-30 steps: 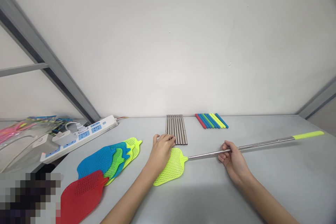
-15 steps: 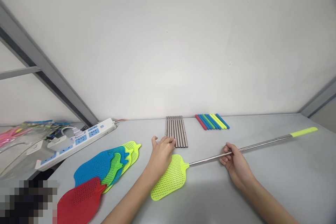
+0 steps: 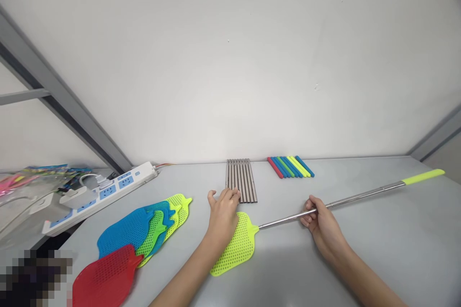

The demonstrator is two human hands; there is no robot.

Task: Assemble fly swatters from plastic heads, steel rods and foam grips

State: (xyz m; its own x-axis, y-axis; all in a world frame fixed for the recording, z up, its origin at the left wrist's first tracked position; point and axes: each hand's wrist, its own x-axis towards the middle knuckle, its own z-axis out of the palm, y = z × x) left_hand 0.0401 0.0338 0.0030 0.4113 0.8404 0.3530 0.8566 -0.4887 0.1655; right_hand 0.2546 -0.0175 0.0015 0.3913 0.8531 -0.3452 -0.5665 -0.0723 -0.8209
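My right hand point(image 3: 324, 223) is closed around the silver telescopic rod of a yellow-green fly swatter point(image 3: 237, 247). The swatter's perforated head lies to the left, partly behind my left forearm, and its yellow-green handle point(image 3: 425, 177) points to the far right. My left hand point(image 3: 224, 213) is over the near ends of a row of metal rods point(image 3: 240, 177), thumb spread out to the left and fingers bent. Its fingertips are partly hidden, so contact with the rods is hard to judge. Nothing is visibly gripped in it.
Loose swatter heads overlap at the left: red point(image 3: 106, 278), blue point(image 3: 124, 230), green and yellow-green. Coloured handle tubes point(image 3: 290, 167) lie in a row by the wall. A white power strip point(image 3: 108, 192) with plugs and cables stands at the left, near plastic-bagged items point(image 3: 46, 177).
The swatter's handle end has shifted a little to the right while my right hand keeps its hold. My left hand stays by the metal rods. The view has shifted slightly.
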